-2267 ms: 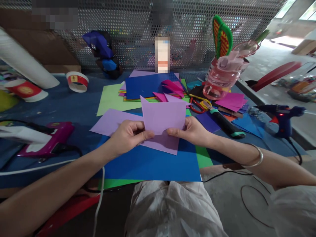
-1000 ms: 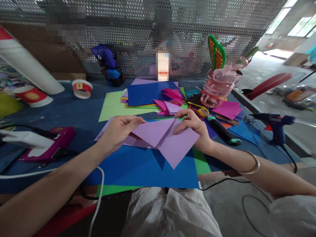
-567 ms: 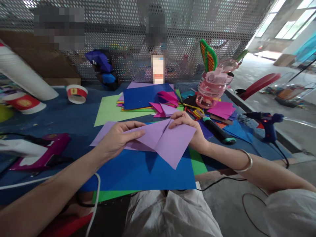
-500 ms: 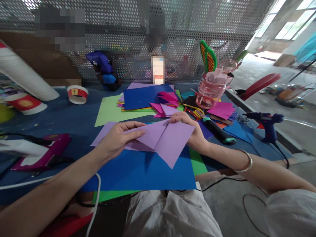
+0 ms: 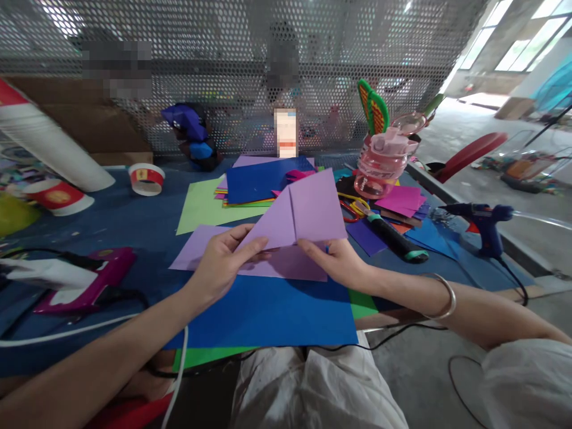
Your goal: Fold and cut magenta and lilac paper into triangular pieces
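Note:
Between both hands is a folded piece of purple paper [image 5: 315, 208], raised above the table with a crease down its middle. My left hand [image 5: 226, 256] pinches its left corner between thumb and fingers. At the lower edge, near the crease, my right hand [image 5: 342, 259] grips it with the thumb in front; its other fingers are mostly hidden behind the paper. Beneath them lies another purple sheet [image 5: 192, 247], partly covered by the left hand. That sheet rests on a large blue sheet [image 5: 268, 316], with green paper [image 5: 214, 356] showing under its edges.
Behind lies a stack of coloured paper [image 5: 254, 182]. To the right are a pink bottle [image 5: 382, 164], a black-handled cutter [image 5: 397, 238], scissors [image 5: 357, 205] and a glue gun [image 5: 487, 226]. Paper cups [image 5: 146, 179] and a magenta power strip [image 5: 107, 271] with cables stand at left.
The folded purple paper has turned, its wide part swinging from pointing down to standing up. My right hand has shifted from its top edge to its lower edge. The left hand keeps its pinch.

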The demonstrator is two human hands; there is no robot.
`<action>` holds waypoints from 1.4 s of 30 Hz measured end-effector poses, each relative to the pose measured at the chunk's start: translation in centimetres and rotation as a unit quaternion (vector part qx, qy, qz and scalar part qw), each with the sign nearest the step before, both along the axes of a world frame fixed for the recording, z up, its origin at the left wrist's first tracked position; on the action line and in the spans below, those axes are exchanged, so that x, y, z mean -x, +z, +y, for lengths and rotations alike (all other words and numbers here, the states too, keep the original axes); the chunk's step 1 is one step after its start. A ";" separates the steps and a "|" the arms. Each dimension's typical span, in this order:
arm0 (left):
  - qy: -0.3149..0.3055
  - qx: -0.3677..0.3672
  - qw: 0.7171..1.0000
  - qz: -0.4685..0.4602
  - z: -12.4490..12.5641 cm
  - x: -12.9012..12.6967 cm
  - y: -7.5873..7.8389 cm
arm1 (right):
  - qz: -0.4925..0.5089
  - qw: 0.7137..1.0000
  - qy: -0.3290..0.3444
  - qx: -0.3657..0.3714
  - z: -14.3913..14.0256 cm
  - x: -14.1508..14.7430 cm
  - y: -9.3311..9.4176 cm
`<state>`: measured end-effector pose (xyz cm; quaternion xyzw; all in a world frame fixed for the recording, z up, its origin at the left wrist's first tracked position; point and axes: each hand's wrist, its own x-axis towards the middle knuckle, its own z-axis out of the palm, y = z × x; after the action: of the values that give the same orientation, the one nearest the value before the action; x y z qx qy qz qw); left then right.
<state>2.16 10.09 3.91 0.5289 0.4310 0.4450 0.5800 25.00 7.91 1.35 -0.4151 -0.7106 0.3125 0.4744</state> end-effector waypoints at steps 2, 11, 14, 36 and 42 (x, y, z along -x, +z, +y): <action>-0.031 -0.019 0.998 0.046 0.0 0.3 -0.2 | 0.020 0.998 -0.048 -0.023 0.6 -0.4 0.2; 0.057 -0.370 0.913 0.164 0.7 0.9 -1.4 | -0.213 0.908 -0.117 -0.341 2.0 -3.3 1.4; 0.077 -0.435 0.876 0.193 -0.1 1.1 -0.6 | -0.293 0.850 -0.093 -0.427 1.2 -3.4 1.9; -0.196 -0.512 0.758 0.354 0.4 1.7 -1.3 | -0.405 0.797 0.054 -0.445 1.4 -2.9 0.5; -0.206 -0.499 0.747 0.388 0.0 1.7 -1.2 | -0.416 0.852 0.106 -0.299 1.4 -3.4 -0.1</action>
<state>0.47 10.10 2.75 0.9459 0.2165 0.2225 0.0940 28.43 9.33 1.26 -0.2666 -0.9405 -0.0682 0.1992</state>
